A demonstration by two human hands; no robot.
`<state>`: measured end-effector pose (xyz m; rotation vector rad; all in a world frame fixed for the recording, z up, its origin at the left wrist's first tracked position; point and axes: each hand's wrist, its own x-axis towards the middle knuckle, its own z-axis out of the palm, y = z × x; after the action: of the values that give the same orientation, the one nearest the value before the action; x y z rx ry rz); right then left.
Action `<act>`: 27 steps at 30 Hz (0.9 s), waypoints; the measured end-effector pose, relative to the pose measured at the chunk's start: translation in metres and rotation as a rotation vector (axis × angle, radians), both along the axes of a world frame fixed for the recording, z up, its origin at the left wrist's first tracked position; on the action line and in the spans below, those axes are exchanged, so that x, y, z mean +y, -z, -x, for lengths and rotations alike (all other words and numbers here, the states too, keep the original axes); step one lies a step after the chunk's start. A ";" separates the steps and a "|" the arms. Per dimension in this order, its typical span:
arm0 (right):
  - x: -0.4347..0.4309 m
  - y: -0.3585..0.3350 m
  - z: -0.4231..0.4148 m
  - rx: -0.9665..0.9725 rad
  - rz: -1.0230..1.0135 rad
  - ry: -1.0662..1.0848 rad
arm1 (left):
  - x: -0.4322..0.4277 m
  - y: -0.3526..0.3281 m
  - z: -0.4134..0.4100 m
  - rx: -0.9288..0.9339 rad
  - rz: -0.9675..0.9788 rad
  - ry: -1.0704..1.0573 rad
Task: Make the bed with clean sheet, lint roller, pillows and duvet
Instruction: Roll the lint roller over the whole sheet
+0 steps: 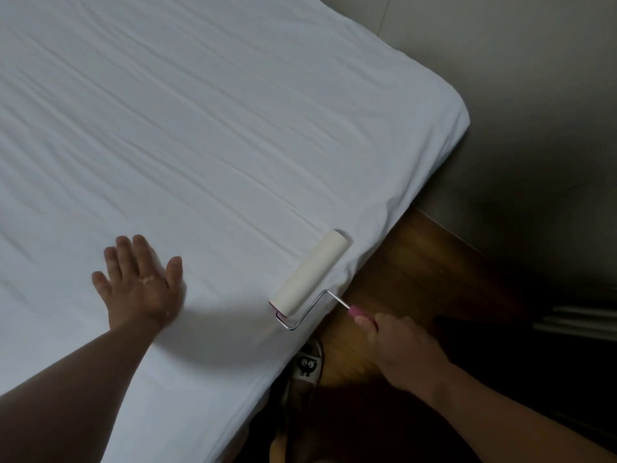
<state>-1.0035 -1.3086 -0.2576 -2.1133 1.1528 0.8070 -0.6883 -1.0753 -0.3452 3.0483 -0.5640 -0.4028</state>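
The right hand (400, 349) grips the pink handle (361, 313) of the lint roller (312, 272), fingers curled round it, out past the side of the bed. The roller's white drum lies on the sheet (217, 128), right along the bed's edge. The left hand (140, 289) rests flat on the sheet, fingers spread, well apart from the roller. Wrinkled sheet stretches wide beyond both hands to the rounded corner. Beside the bed are wooden floor (417, 262), a slipper (307, 362) and a grey wall (534, 95).
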 end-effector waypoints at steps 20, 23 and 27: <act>0.068 -0.043 -0.186 -0.097 0.124 -0.154 | 0.077 -0.019 -0.133 -0.197 0.205 0.025; 0.104 -0.043 -0.299 -0.304 0.136 -0.234 | 0.135 -0.021 -0.207 -0.169 0.123 -0.124; 0.148 -0.034 -0.451 -0.603 0.136 -0.345 | 0.209 -0.018 -0.286 -0.085 -0.036 -0.165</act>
<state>-0.5524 -1.1610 -0.2240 -2.4611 0.5441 0.1890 -0.4024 -0.8659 -0.3272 3.1281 -0.3065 -0.2821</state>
